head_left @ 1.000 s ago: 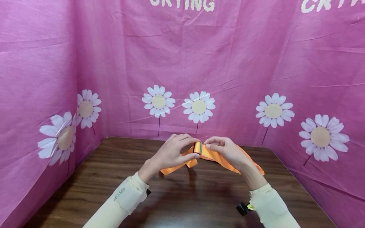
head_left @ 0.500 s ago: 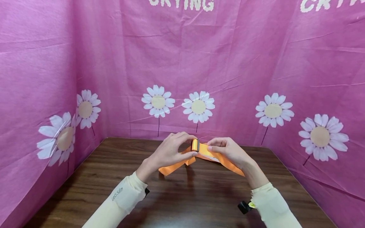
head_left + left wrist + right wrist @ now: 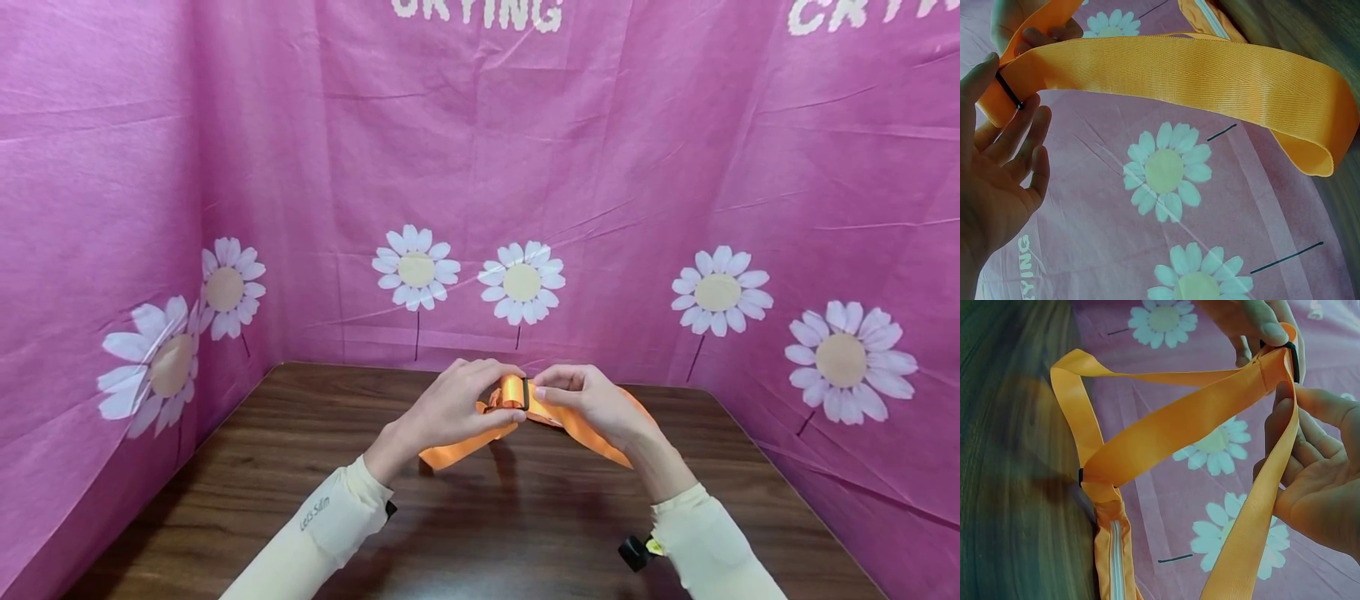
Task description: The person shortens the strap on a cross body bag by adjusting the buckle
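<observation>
An orange webbing strap (image 3: 1179, 72) runs through a black slide buckle (image 3: 526, 393), raised over the table. My left hand (image 3: 442, 410) pinches the buckle and the strap looped in it, thumb on the near side and fingers at the far side. Just right of the buckle, my right hand (image 3: 600, 408) pinches the strap between thumb and fingers. In the right wrist view the strap leads down to an orange pouch (image 3: 1105, 550) with a white zipper. A second black fitting (image 3: 1081, 477) sits where strap and pouch meet. The left view shows a folded strap bend hanging at right.
The dark wooden table (image 3: 315, 400) lies beneath both hands. Pink cloth (image 3: 480, 167) with printed daisies hangs along its back and sides. Each wrist carries a small black camera; the right one (image 3: 636, 552) shows clearly.
Both hands shifted apart slightly, then came closer again. The buckle moved left, then back right and slightly lower, and its strap loop now looks wider. Both hands kept their hold.
</observation>
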Available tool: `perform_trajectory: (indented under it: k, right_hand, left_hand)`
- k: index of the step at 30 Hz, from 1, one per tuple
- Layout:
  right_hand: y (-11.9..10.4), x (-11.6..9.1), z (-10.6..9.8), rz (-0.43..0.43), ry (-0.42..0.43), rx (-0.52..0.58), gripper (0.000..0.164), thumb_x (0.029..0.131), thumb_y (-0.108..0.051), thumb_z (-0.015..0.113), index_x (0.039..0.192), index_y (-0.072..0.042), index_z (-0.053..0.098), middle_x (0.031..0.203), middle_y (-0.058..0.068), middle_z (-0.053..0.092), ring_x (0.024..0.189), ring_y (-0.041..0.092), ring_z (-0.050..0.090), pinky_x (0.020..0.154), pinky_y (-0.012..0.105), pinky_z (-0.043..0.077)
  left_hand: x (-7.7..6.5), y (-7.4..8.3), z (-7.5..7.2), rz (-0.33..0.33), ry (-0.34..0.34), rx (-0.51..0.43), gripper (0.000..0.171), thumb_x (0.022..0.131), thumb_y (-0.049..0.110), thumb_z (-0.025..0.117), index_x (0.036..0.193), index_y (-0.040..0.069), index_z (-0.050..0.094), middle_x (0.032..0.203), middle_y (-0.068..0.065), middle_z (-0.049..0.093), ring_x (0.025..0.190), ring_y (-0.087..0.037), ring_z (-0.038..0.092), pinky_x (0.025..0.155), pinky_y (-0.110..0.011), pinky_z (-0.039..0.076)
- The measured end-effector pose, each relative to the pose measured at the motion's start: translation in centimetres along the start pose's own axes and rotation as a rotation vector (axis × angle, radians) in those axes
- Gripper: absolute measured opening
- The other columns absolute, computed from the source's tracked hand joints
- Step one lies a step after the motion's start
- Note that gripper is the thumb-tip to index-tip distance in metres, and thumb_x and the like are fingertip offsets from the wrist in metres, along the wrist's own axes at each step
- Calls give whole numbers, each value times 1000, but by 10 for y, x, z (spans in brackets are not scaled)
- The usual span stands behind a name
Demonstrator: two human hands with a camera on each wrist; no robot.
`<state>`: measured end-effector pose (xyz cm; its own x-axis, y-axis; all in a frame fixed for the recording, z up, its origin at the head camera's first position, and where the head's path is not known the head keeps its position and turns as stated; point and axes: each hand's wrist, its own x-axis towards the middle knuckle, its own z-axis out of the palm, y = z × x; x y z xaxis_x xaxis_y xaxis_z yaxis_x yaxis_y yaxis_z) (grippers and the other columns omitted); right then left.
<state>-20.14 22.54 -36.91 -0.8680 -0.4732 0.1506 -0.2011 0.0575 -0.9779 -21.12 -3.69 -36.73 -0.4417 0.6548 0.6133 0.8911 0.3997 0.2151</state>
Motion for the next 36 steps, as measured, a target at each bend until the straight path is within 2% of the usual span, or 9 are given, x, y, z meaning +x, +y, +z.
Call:
perform_trajectory:
  k: [8,12,16,21,26,30,36]
  right_hand:
    - [-1,-2,-4,0,24,-81,29,96,-22,74,117,-2,71,97,15,67,84,23,59,70,31,51]
    - [-1,-3,-12,-3,43,-153,28,96,-23,74,116,-3,72,96,12,66,88,22,57,71,32,50]
    - [-3,-5,-22,17,81,-214,29,95,-26,75,115,-6,73,98,9,65,94,23,54,76,34,49]
    - [-4,-6,-30,35,89,-219,31,94,-25,76,117,-5,72,99,10,64,96,24,55,83,38,48]
    - [-4,-5,-30,16,80,-209,30,93,-23,77,116,-5,72,101,10,65,94,23,55,82,37,49]
    - [-2,-4,-29,-9,72,-195,28,93,-21,77,114,-5,72,99,9,64,92,23,54,79,36,49]
    - [3,-2,-19,-23,29,-154,27,93,-19,77,114,-4,72,92,10,66,79,20,55,69,31,48]
  left_hand:
    - [-1,0,-2,15,12,5,52,90,49,76,131,19,65,104,14,65,89,-2,53,87,-34,42]
    - [0,-3,-5,29,40,9,51,89,46,78,130,19,66,110,13,66,97,-3,56,89,-35,42]
    - [0,-7,-10,35,79,-9,51,88,43,81,129,16,67,112,11,67,103,-8,59,91,-38,42]
    - [2,-10,-13,36,97,-20,50,88,42,81,128,16,67,103,13,65,97,-8,58,89,-37,41]
    - [3,-11,-12,31,93,-25,48,87,41,82,124,16,68,101,15,64,91,-5,57,89,-35,43]
    - [3,-10,-10,14,79,-62,45,85,37,84,122,16,68,99,17,64,81,-4,54,82,-32,46]
    - [1,-8,-4,-13,2,-64,49,85,45,82,122,18,66,98,18,64,73,-4,53,73,-27,47]
